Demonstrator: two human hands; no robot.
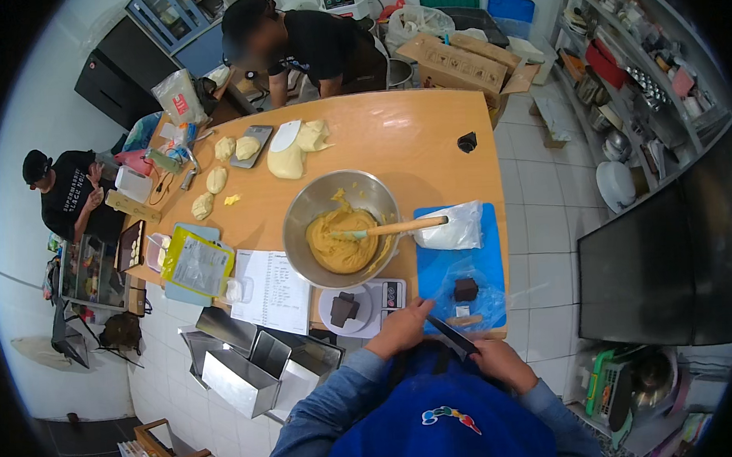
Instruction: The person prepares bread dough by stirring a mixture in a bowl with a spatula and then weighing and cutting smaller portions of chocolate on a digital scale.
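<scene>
My right hand is wrapped round the handle end of a dark-bladed knife, held low over the table's near edge. My left hand is closed near the blade's tip, beside the kitchen scale; what its fingers hold, if anything, is hidden. On the scale's round plate rests a dark brown block that looks like chocolate. Another dark brown piece lies on clear plastic wrapping over a blue cutting board. Farther off, a steel bowl holds thick yellow-brown batter and a wooden-handled spatula.
A white bag lies on the board's far end. Left of the scale is a written sheet; metal tins stand below the table edge. Dough pieces sit at the far side. Two other people are across the room.
</scene>
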